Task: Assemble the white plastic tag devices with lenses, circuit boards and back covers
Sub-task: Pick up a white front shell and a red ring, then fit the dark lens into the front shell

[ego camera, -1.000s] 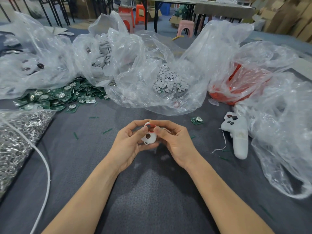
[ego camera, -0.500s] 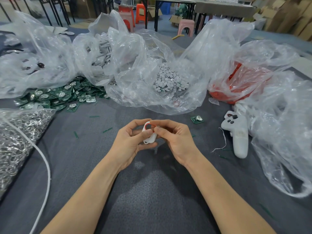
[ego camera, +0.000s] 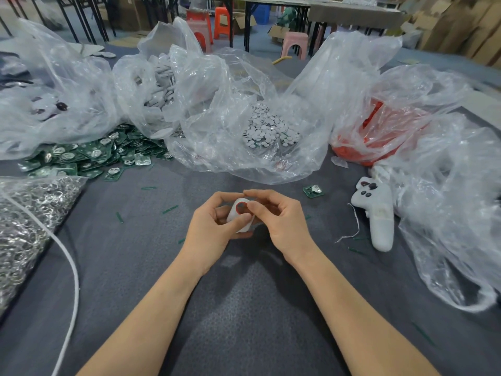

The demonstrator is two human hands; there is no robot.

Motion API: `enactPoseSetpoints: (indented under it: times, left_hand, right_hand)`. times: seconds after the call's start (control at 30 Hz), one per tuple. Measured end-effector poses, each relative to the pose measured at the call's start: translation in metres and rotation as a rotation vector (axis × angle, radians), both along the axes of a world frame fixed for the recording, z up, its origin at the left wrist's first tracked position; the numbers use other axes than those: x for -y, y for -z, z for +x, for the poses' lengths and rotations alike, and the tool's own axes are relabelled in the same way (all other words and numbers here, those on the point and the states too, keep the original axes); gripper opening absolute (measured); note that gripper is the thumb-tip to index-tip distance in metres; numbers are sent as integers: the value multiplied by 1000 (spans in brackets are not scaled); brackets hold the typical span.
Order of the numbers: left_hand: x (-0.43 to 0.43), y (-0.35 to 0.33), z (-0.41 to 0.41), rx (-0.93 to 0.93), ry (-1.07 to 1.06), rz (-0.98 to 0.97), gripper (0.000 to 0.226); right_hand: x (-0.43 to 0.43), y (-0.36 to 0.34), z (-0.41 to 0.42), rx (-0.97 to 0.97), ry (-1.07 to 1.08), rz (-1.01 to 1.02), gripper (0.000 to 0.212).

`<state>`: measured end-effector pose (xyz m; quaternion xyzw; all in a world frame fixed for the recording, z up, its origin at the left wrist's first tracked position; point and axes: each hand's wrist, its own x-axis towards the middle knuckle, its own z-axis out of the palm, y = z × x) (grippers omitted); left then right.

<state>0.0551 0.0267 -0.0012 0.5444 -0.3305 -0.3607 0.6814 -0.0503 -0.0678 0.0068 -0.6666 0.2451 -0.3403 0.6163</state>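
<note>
My left hand [ego camera: 211, 226] grips a white plastic tag shell [ego camera: 240, 217] above the grey table mat, thumb across its lower part. The shell shows a round opening ringed in red near its top. My right hand [ego camera: 279, 221] pinches the shell's upper edge beside that ring with thumb and forefinger. Green circuit boards [ego camera: 81, 158] lie heaped at the left. One loose board [ego camera: 313, 190] lies to the right of my hands. Small white round parts [ego camera: 267, 128] fill an open clear bag behind my hands. Grey-white covers [ego camera: 157, 104] sit in another bag.
A bag of metal rings [ego camera: 24, 226] and a white cable [ego camera: 73, 267] lie at the left. A white handheld controller [ego camera: 376, 213] rests at the right beside crumpled clear plastic [ego camera: 447, 213]. A bag of red parts [ego camera: 379, 139] stands behind it. Stools and tables stand beyond.
The shell has turned in my hands: its dark-holed face showed a second ago, then its edge, and the red-ringed opening faces up now. Both hands stayed in place.
</note>
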Motion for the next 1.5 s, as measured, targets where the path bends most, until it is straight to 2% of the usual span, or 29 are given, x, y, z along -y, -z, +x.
enactPoseSetpoints:
  times: [0.17, 0.37, 0.47, 0.53, 0.63, 0.7, 0.83, 0.9, 1.0, 1.1, 1.13, 1.2, 1.23, 1.3, 1.4, 1.5]
  left_hand:
    - [1, 0, -1, 23, -18, 22, 22]
    - [0, -1, 0, 41, -24, 15, 10]
    - [-1, -2, 0, 79, -54, 22, 6]
    - [1, 0, -2, 168, -90, 41, 2]
    - [6, 2, -7, 252, -148, 73, 12]
    - [12, 0, -17, 238, -151, 56, 12]
    - [27, -3, -58, 117, -92, -42, 14]
    - [34, -1, -78, 91, -43, -60, 11]
    - [40, 4, -86, 136, 19, -68, 10]
    - [40, 11, -79, 133, 18, -66, 13]
    - [40, 13, -76, 105, 6, -66, 13]
    - [41, 15, -72, 72, -9, -63, 12]
    - [41, 15, -71, 66, -9, -64, 12]
    - [40, 15, -71, 72, 0, -66, 13]
    - [39, 15, -73, 96, 13, -67, 15]
    - [39, 14, -73, 107, 17, -46, 12]
  right_hand:
    - [-1, 3, 2, -29, 13, -72, 25]
    - [1, 6, 1, -34, 57, -63, 9]
    - [1, 7, 2, -27, 98, -48, 14]
    - [1, 7, 1, -29, 109, -43, 17]
    - [0, 6, 0, -3, 152, -18, 23]
    - [1, 0, -2, -18, 249, -64, 24]
    - [19, -34, -24, -80, 406, -381, 25]
    - [40, -63, -53, -86, 483, -467, 25]
    - [80, -105, -114, -47, 730, -487, 25]
    - [122, -127, -178, -65, 1134, -389, 29]
    - [137, -126, -199, -166, 1256, -317, 27]
    - [159, -112, -238, -580, 1318, -87, 29]
    - [165, -101, -252, -842, 1216, -17, 34]
    - [168, -80, -266, -1254, 942, -37, 42]
    - [167, -63, -263, -1486, 760, -208, 38]
    - [167, -64, -255, -1528, 710, -310, 33]
